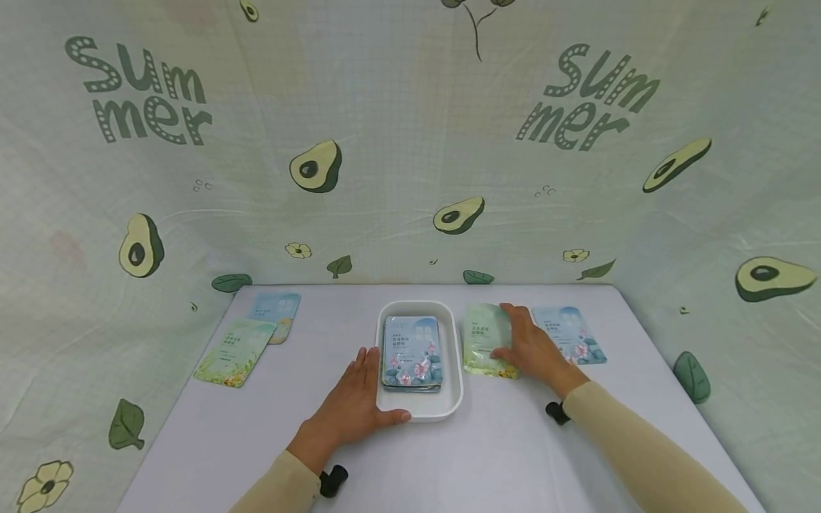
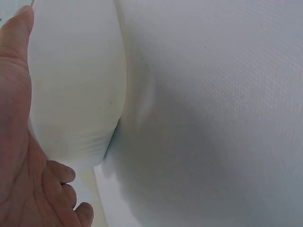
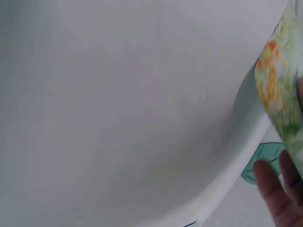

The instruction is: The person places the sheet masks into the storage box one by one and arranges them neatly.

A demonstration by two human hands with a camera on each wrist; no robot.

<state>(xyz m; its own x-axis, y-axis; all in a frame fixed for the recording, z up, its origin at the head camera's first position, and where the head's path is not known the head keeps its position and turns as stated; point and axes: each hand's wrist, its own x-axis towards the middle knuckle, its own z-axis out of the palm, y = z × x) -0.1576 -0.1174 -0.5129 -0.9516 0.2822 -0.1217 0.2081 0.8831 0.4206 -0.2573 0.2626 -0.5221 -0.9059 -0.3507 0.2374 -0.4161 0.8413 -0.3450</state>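
In the head view my left hand (image 1: 349,399) rests against the near left corner of a white tray (image 1: 451,399), fingers straight along its side and thumb across the front rim. The tray's outer wall (image 2: 78,80) fills much of the left wrist view. Inside it lies a stack of sheet mask packets (image 1: 413,353), a blue one with pink flowers on top. To the right of the tray, my right hand (image 1: 539,354) grips the right edge of a green sheet mask packet (image 1: 485,338). The same packet (image 3: 284,80) appears tilted in the right wrist view.
A blue packet (image 1: 571,335) lies on the table right of the right hand, partly covered by it. At the left, a green packet (image 1: 236,353) overlaps another blue packet (image 1: 276,308). A printed cloth (image 1: 385,107) hangs behind the white table (image 1: 436,470).
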